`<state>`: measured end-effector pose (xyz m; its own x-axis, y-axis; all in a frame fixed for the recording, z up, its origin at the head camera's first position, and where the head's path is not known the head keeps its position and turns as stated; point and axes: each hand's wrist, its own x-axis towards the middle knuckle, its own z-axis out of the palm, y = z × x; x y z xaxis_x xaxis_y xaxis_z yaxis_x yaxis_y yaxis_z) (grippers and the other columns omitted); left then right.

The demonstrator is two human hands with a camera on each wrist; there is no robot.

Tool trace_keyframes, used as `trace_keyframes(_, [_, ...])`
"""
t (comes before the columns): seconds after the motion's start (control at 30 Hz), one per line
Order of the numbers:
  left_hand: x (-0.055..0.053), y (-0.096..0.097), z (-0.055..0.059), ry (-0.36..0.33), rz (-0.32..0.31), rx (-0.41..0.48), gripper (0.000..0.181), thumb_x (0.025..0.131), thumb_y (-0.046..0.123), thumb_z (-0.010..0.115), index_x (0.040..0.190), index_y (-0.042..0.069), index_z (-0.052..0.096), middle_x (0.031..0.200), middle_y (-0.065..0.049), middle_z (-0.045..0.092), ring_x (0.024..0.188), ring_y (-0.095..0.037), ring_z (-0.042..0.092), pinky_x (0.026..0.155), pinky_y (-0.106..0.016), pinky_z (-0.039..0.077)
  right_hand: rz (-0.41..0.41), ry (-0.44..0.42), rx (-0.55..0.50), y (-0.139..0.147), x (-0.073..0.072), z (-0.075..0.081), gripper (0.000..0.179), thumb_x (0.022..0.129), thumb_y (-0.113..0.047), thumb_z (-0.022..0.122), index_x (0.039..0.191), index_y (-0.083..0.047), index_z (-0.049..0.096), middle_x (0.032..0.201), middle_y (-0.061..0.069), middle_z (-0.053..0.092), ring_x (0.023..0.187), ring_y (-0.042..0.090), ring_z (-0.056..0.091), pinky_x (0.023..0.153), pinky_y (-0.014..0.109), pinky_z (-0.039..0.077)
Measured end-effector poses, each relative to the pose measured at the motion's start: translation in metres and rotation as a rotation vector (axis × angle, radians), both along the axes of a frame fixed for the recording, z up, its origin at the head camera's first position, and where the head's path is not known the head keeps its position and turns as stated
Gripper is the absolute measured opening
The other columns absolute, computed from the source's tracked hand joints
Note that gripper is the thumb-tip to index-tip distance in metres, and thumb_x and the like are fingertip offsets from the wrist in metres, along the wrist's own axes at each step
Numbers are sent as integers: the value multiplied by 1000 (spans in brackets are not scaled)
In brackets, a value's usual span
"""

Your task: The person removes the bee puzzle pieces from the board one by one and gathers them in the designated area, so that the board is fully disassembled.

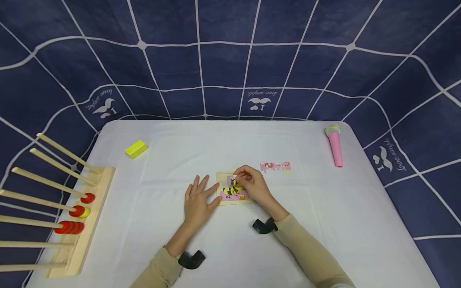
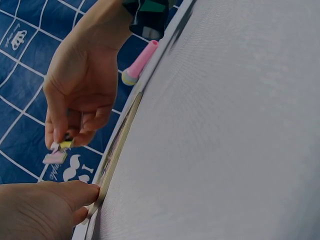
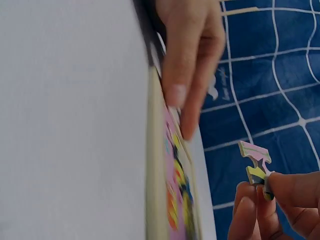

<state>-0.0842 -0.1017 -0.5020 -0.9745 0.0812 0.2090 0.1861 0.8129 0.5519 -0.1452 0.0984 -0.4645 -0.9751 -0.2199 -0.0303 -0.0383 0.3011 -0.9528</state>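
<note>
While a shallow pale-wood puzzle tray (image 1: 234,203) lies near the middle of the head view, the left hand (image 1: 197,203) has its fingers spread, thumb and forefinger touching the tray's left edge, gripping nothing else that I can see. Over the tray's upper right, the right hand (image 1: 255,186) is nearly closed, pinching a thin puzzle piece (image 3: 256,172) with curved notches, printed pink, yellow and black. Seen from the right wrist, its long axis stands near upright, pink end up. Right of the tray, a pink jigsaw strip (image 1: 275,165) runs left to right. Upper centre, white lettering on smooth navy cloth (image 1: 223,66) reads "love simple", upside down.
</note>
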Motion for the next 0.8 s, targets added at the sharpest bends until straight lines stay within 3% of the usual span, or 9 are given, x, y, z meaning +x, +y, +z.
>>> trace_keyframes(0.1, [0, 0, 0, -5, 2, 6, 46, 83, 33, 76, 124, 16, 69, 150, -16, 46, 146, -41, 26, 114, -60, 20, -17, -14, -1, 14, -2, 3, 14, 93, 0, 60, 105, 6, 66, 91, 22, 63, 76, 39, 60, 63, 34, 54])
trace_keyframes(0.2, [0, 0, -1, -1, 1, 14, 46, 83, 32, 77, 124, 15, 69, 149, -16, 46, 146, -42, 26, 114, -60, 20, -65, 1, 5, 33, -6, 4, 15, 93, 0, 62, 105, 7, 67, 89, 21, 65, 73, 40, 61, 60, 34, 55])
trace_keyframes(0.57, [0, -1, -2, 31, 9, 21, 46, 81, 32, 79, 123, 15, 70, 148, -17, 47, 145, -42, 29, 114, -60, 21, -290, 46, 44, 90, -14, 0, 15, 88, -3, 70, 101, 2, 74, 87, 14, 72, 65, 9, 62, 57, 22, 52])
trace_keyframes(0.8, [0, 1, -1, 20, 8, 18, 46, 81, 33, 78, 123, 15, 70, 149, -17, 47, 145, -42, 28, 114, -60, 21, -302, 89, 117, 96, -19, -13, 14, 87, -5, 72, 99, 1, 73, 88, 20, 71, 64, 3, 60, 56, 15, 49])
